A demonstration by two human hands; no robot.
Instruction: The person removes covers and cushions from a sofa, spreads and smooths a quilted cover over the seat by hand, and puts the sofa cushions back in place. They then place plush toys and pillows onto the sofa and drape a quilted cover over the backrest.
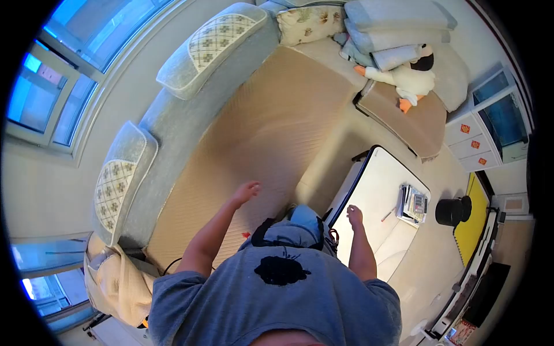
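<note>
My left hand (247, 191) hangs in the air over the brown quilted seat cover (271, 109) of the long sofa, its fingers loosely bent and apart, with nothing visible in it. Above the near edge of the white table (369, 190) is my right hand (354, 216), also loosely bent and with no object showing in it. On that table a pen (388, 214) lies beside a stack of books and papers (408, 205), with a calculator (420, 202) on top. A small red item (246, 234) rests on the seat cover near my left forearm.
Back cushions (225, 46) line the grey sofa back. Folded bedding (398, 23) and a white plush toy (407, 81) sit at the far corner. A black bin (449, 212) stands on the floor right of the table, near a yellow mat (470, 222) and a white cabinet (470, 138).
</note>
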